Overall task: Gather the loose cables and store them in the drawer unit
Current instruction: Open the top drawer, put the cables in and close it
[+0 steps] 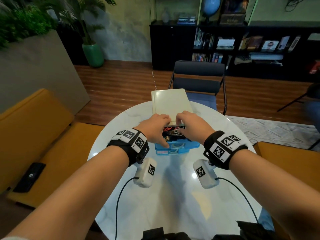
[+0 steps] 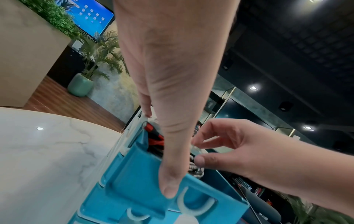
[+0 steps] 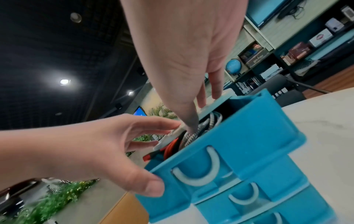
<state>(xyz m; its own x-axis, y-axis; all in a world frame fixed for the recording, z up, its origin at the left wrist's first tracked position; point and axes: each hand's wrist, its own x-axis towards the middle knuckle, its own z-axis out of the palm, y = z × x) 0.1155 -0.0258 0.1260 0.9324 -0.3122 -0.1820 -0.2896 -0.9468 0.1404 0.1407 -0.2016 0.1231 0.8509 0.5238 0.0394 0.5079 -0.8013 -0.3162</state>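
Your left hand rests on the front of the open blue top drawer, thumb pressing, keeping it steady. Your right hand pokes the cables down under its fingers so they fit inside.

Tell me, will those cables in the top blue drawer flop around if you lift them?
Probably floppy: the cables lie curled in loops inside the drawer. The braided one looks a bit springier and may try to uncoil. They probably weigh little, since the right hand tucks them in with one finger.
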